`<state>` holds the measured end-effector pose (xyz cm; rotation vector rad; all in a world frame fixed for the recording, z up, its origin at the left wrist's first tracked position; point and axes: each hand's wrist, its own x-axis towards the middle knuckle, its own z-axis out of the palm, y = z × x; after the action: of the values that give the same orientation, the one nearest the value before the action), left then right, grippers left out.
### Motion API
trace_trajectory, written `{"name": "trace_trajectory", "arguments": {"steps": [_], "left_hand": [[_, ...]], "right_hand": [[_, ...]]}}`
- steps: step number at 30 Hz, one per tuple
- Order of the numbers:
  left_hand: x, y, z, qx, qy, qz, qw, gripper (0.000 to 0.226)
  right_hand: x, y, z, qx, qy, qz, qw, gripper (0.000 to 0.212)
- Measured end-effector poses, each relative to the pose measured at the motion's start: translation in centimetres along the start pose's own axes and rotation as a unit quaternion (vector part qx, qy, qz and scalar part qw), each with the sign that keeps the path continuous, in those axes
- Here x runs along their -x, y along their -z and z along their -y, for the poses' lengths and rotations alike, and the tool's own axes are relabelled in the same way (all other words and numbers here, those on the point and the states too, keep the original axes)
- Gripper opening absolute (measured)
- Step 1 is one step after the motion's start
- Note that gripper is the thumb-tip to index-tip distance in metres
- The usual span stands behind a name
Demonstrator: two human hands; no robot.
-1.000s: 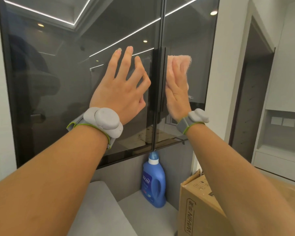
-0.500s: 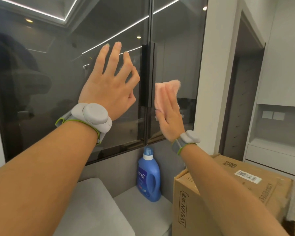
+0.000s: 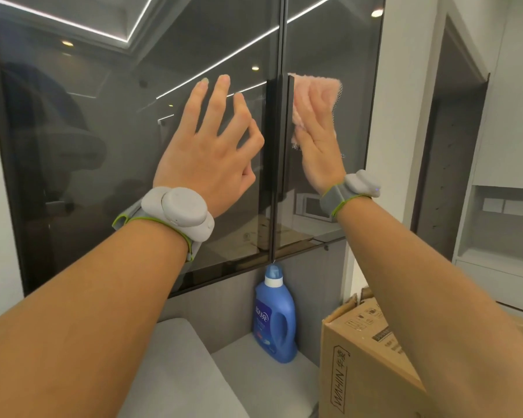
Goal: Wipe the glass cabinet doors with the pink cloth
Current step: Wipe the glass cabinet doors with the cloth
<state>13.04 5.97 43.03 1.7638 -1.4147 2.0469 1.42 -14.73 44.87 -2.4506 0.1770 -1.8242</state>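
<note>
Two dark glass cabinet doors fill the wall ahead: the left door (image 3: pixel 109 140) and the narrower right door (image 3: pixel 354 70), meeting at black vertical handles (image 3: pixel 277 137). My left hand (image 3: pixel 206 152) lies flat on the left door beside the handles, fingers spread, holding nothing. My right hand (image 3: pixel 317 140) presses the pink cloth (image 3: pixel 311 92) flat against the right door just right of the handles. The cloth's upper part shows above my fingers; the rest is hidden under my palm.
A blue detergent bottle (image 3: pixel 274 318) stands on the grey counter (image 3: pixel 254 387) under the doors' seam. An open cardboard box (image 3: pixel 363 357) sits at the lower right. A white wall column (image 3: pixel 405 116) borders the right door, with a doorway and white shelving beyond.
My right hand with the cloth went down the right door half a second ago and is now back up beside the handles. My left hand stays flat on the left door.
</note>
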Motion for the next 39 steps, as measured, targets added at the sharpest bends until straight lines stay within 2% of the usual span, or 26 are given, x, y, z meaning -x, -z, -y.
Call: {"name": "trace_trajectory", "arguments": {"steps": [10,15,18,20,22,25,27,29,32,34,36,39], "left_hand": [[0.0,-0.2,0.1,0.005,0.002,-0.002,1.0,0.049],[0.0,-0.1,0.0,-0.004,-0.003,-0.001,1.0,0.05],[0.1,-0.1,0.1,-0.009,0.0,0.001,1.0,0.05],[0.0,-0.1,0.1,-0.01,0.002,0.0,1.0,0.05],[0.0,0.1,0.0,-0.001,0.005,0.001,1.0,0.05],[0.1,0.3,-0.1,0.009,0.008,0.008,1.0,0.05],[0.1,0.3,-0.1,0.007,0.008,0.005,1.0,0.049],[0.0,0.1,-0.1,0.005,0.006,0.002,1.0,0.049],[0.0,-0.2,0.0,-0.001,0.0,0.002,1.0,0.049],[0.0,-0.4,0.0,-0.006,-0.001,0.001,1.0,0.049],[0.0,-0.4,0.1,-0.005,-0.004,-0.002,1.0,0.049],[0.0,-0.3,0.1,-0.006,-0.004,-0.008,1.0,0.049]], "right_hand": [[5.9,-1.4,-2.0,0.084,0.051,0.033,0.995,0.058],[9.4,-1.2,-3.7,0.138,0.138,0.061,0.979,0.061],[11.9,-0.9,-4.8,0.193,0.18,0.089,0.96,0.053],[13.5,-1.3,-4.7,0.18,0.143,0.081,0.97,0.051],[13.3,-1.7,-3.4,0.108,0.063,0.057,0.99,0.052],[8.1,-2.0,-0.8,-0.007,-0.104,-0.068,0.992,0.05],[3.7,-1.4,0.3,0.008,-0.187,-0.126,0.974,0.053],[0.2,-0.7,0.6,0.024,-0.191,-0.126,0.973,0.055],[-2.6,0.2,1.3,-0.121,-0.205,-0.136,0.962,0.048],[-2.0,0.3,2.6,-0.167,-0.17,-0.096,0.966,0.049],[-0.6,-0.1,2.9,-0.134,-0.107,-0.022,0.985,0.052],[1.2,-1.0,2.4,-0.082,-0.015,-0.008,0.996,0.051]]}}
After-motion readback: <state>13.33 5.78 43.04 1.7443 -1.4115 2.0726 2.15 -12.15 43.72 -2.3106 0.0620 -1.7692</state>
